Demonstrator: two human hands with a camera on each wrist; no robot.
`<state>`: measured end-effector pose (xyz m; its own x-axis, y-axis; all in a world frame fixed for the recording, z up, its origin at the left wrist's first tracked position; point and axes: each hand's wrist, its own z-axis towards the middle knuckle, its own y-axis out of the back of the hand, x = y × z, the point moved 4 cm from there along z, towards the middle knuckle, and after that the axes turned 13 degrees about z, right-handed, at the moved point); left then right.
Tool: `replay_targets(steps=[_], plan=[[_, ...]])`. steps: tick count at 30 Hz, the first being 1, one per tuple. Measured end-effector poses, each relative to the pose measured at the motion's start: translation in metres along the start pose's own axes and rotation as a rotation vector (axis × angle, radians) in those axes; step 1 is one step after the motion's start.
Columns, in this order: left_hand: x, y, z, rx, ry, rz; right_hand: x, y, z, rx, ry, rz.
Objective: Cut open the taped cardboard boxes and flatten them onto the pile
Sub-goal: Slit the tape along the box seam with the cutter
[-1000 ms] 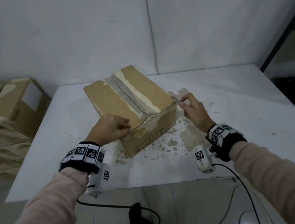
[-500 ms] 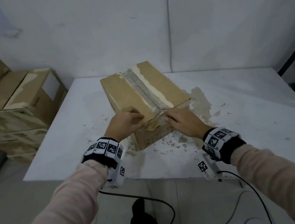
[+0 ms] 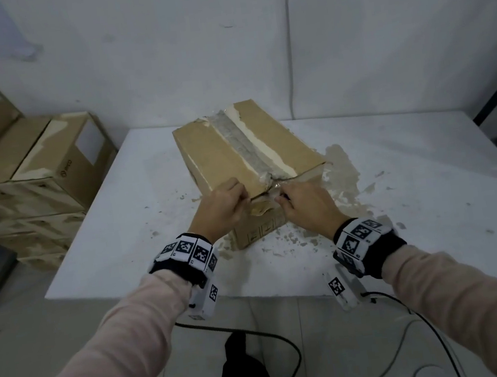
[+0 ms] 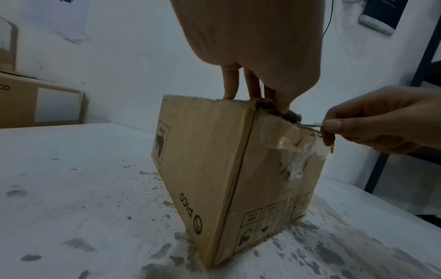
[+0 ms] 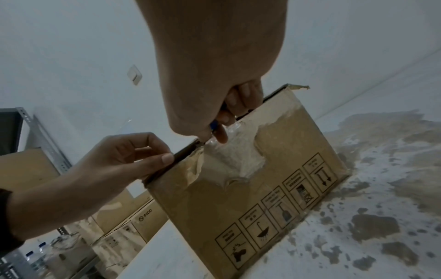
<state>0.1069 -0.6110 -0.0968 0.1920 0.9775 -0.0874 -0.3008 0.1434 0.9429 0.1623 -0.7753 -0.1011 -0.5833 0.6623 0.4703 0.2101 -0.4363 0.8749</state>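
Cardboard, brown and scuffed: the taped rectangular cardboard box [image 3: 248, 169] sits at the centre of the head view on the stained white tabletop [image 3: 430, 197], its top seam covered by a strip of clear tape [image 3: 244, 148] that reaches down the near face. The left hand [image 3: 221, 210] pinches the box's near top edge, fingers curled over it. The right hand [image 3: 308, 204] is closed on a thin blade with a blue handle [image 5: 213, 125], its tip at the tape where the seam meets the near edge.

Risk, as I judge it: the left fingertips [image 4: 282, 107] lie just beside the blade [image 4: 310, 125], so a slip along the crumpled tape could nick them; the loose, wrinkled tape may also snag rather than slice, jerking the box.

Printed on the box's side is "PICO" with a round logo [image 4: 192, 213]; handling pictograms run along the near face [image 5: 276, 209], their small text unreadable. Similar stacked boxes [image 3: 37, 183] stand at the left of the frame.
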Motion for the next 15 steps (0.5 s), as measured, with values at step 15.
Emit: replay_targets(steps=[15], plan=[[-0.009, -0.002, -0.001, -0.063, -0.129, 0.181, -0.003, 0.013, 0.019, 0.071, -0.413, 0.045]])
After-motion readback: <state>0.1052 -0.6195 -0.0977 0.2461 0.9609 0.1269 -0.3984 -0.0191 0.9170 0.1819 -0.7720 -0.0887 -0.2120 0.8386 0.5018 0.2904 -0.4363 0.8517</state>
